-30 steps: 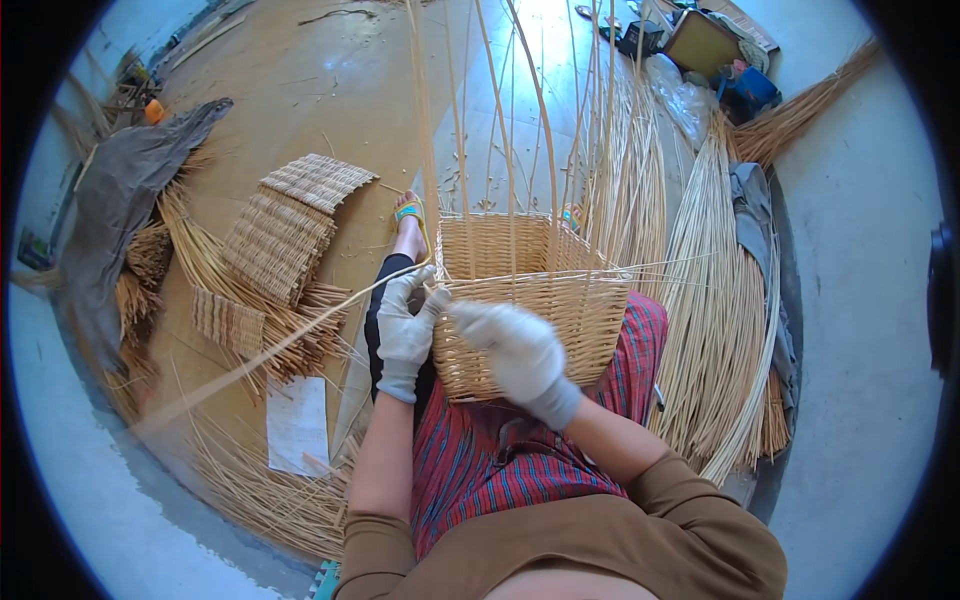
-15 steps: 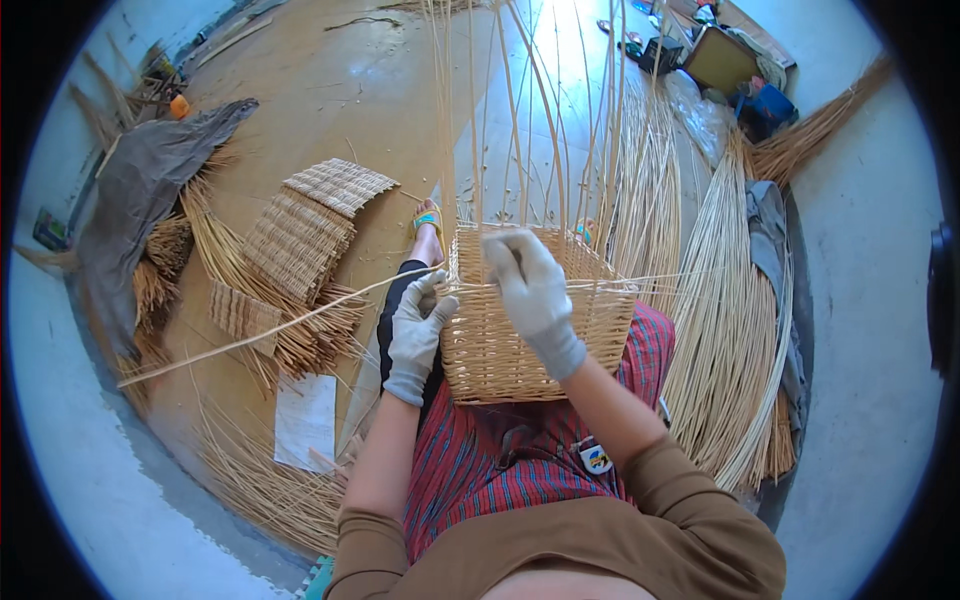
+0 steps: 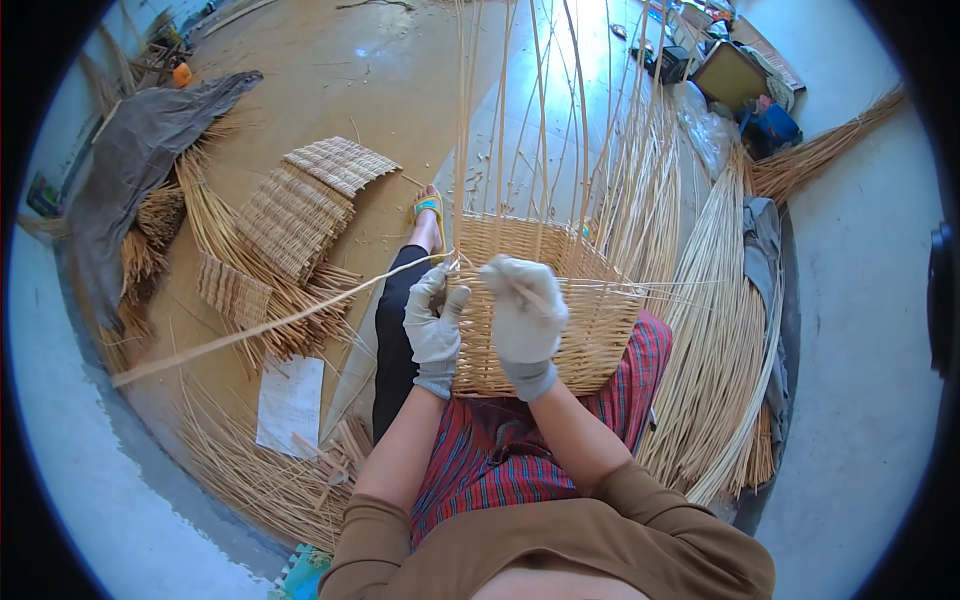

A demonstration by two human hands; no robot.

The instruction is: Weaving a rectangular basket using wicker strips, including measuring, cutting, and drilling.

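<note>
Resting on our lap, one half-woven wicker basket (image 3: 545, 310) has its near wall right under both gloved hands. Our left hand (image 3: 433, 325) lies against the basket's left corner, its fingers (image 3: 430, 290) curled around one long cane strand (image 3: 270, 325) that runs out leftward over the floor (image 3: 380, 90). Our right hand (image 3: 523, 315) sits at the rim, fingers pressed together and bent over the weave; whether they pinch a strand we cannot tell. Many upright stakes (image 3: 540, 120) rise from the rim. Three flat woven mats (image 3: 300, 210) lie left of us, well apart from the hands, and one sheet of paper (image 3: 290, 400) nearer
</note>
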